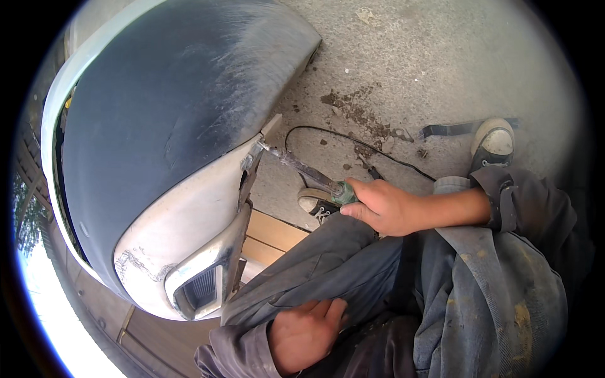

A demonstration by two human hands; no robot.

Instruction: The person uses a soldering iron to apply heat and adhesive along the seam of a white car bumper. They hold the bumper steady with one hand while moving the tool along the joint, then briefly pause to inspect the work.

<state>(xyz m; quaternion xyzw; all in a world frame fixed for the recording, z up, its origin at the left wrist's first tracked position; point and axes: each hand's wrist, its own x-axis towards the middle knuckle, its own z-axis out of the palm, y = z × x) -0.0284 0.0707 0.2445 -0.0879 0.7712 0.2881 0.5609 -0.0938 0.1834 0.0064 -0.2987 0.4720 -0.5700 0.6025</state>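
Note:
My right hand [394, 208] is wrapped round the green handle of a long-shafted tool [309, 169] that looks like a soldering iron. Its grimy metal shaft slants up to the left, and the tip meets the broken edge of a car bumper [189, 189]. The bumper is dark and scuffed above, white below, with a lamp-like recess [200, 293] at its lower end. Low over my lap is my left hand [305, 337], closed with curled fingers. Whatever those fingers may hold is hidden.
A thin black cable [359, 137] loops across the concrete floor [409, 69] behind the tool. Brown crumbs of dirt [362, 113] lie beyond it. My shoes [495, 140] stand on the floor, near a dark flat strip [450, 130]. Tan boards [271, 234] show beneath the bumper.

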